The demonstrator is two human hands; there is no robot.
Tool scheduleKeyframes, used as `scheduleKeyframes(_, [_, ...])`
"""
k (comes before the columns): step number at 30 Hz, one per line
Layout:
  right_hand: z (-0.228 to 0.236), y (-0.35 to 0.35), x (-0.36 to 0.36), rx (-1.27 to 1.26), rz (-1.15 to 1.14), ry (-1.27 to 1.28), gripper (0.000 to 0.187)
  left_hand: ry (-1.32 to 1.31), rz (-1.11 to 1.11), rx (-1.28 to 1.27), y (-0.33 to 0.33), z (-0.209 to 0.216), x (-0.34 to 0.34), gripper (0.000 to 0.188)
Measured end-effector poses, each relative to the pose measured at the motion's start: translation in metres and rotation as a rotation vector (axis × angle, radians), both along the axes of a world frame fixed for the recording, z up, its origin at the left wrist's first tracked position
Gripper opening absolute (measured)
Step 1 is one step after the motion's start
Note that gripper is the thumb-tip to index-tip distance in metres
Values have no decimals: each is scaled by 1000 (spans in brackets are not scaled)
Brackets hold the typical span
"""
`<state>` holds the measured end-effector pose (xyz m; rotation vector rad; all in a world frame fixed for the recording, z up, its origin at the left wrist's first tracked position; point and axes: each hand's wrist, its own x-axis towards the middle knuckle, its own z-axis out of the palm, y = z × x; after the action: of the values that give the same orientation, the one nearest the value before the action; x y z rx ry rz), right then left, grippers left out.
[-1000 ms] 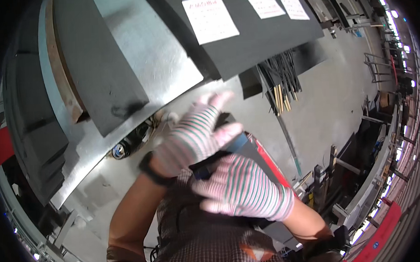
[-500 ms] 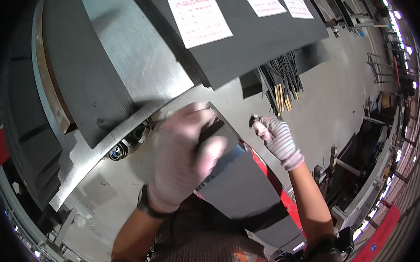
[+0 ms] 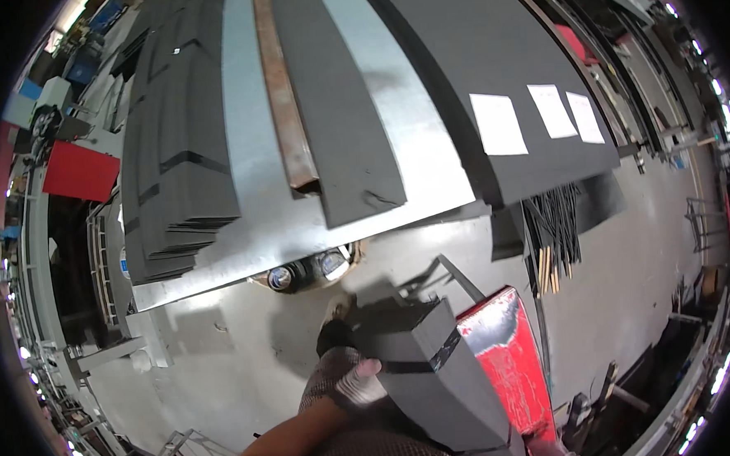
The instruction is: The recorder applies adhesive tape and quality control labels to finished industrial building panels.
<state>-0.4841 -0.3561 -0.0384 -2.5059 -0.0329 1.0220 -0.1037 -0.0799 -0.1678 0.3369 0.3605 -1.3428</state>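
Note:
A long dark grey bundle [image 3: 460,388], banded with black tape near its far end, lies slanted in front of my body. Beside it on the left, my gloved left hand [image 3: 361,385] presses against its side and grips it; thumb showing, other fingers blurred or hidden. At the lower edge, my gloved right hand [image 3: 552,451] is at the bundle's near right end, mostly cut off. Just right of the bundle is a red bench [image 3: 508,361] with worn paint.
Ahead stands a metal-topped table [image 3: 426,126] with stacked dark grey sheets [image 3: 182,130], a brown metal bar [image 3: 284,108] and a grey panel [image 3: 488,56] bearing white paper labels [image 3: 498,123]. Thin black strips [image 3: 555,226] hang past its right side. A shoe [image 3: 336,308] shows on the floor.
My hands have dropped from above the bundle to its sides and near end. The bundle has shifted off the red bench to the left. My view has turned, showing more of the table.

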Motion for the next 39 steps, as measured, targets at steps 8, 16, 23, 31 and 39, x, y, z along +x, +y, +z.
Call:
scheduleKeyframes(8, [84,132,146,30,-598,46,96,43,67,-83,39,25,105,106])
scheduleKeyframes(16, [96,202,335,127,-774,-425,100,-1165,-899,-174,106,8,84,48])
scheduleKeyframes(23, [71,243,459,179,-864,-524,74,-201,150,67,107,24,165,57])
scheduleKeyframes(31, [40,213,530,168,-693,-758,79,-851,21,306,65,62,115,24])
scheduleKeyframes(39, [19,55,383,195,-1356,-751,45,-1755,768,962,-124,110,274,57])
